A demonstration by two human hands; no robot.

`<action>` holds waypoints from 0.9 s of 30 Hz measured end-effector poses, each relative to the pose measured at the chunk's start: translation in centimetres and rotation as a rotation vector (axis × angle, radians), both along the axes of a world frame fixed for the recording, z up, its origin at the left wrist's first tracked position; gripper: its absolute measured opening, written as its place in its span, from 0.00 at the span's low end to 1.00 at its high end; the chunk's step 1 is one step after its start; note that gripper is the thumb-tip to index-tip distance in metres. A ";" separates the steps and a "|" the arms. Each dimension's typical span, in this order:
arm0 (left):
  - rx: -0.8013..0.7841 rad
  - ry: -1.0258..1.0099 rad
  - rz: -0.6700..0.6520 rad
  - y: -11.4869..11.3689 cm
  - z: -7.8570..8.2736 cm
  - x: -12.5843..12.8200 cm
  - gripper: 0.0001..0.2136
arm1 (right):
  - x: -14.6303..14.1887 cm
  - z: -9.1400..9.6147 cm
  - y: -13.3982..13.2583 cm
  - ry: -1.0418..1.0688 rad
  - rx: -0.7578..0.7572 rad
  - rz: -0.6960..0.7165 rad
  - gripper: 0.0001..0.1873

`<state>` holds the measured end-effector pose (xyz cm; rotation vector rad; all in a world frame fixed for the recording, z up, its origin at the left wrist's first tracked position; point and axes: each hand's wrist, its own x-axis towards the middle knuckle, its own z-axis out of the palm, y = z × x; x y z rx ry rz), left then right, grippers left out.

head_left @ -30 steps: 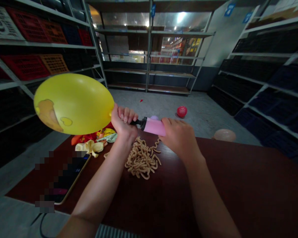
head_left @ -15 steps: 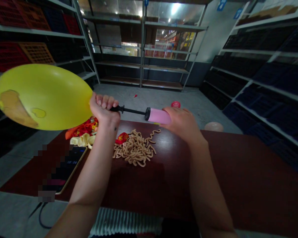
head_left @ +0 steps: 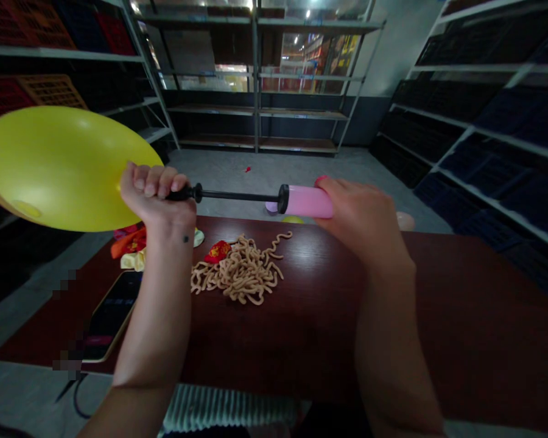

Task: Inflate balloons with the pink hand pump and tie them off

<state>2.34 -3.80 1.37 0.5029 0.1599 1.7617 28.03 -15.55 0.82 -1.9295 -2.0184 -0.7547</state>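
A pink balloon pump (head_left: 309,202) stretches between my two hands, its black rod (head_left: 242,196) pulled well out of the barrel. My left hand (head_left: 158,191) is closed round the black end piece of the rod. Against that fist sits a big inflated yellow balloon (head_left: 64,167); its neck is hidden in my fingers. My right hand (head_left: 360,216) wraps the far end of the pink barrel. Below the pump, on the dark table (head_left: 319,328), lies a heap of tan, curly, string-like pieces (head_left: 244,274) with a red printed piece (head_left: 218,251) at its upper left.
A phone (head_left: 112,316) lies at the table's left, near a pile of red, orange and pale uninflated balloons (head_left: 132,243). Beyond the table, part of a purple balloon (head_left: 271,208) shows. Metal shelves (head_left: 256,112) stand behind, with crates (head_left: 52,91) on the left racks.
My hands have moved apart, the left one leftward with the yellow balloon and the right one rightward. More of the black rod shows outside the pink barrel.
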 end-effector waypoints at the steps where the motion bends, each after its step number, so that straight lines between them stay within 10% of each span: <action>1: 0.007 0.020 0.014 0.0 -0.1 0.0 0.22 | -0.3 0.0 0.1 -0.022 0.048 -0.015 0.10; 15: -0.080 0.071 -0.013 -1.9 -1.1 4.7 0.24 | -6.7 -1.2 1.5 -0.075 0.062 0.071 0.13; 27: -0.092 0.115 -0.010 -0.3 -1.0 2.6 0.24 | -5.4 -2.7 2.7 0.076 0.022 0.179 0.13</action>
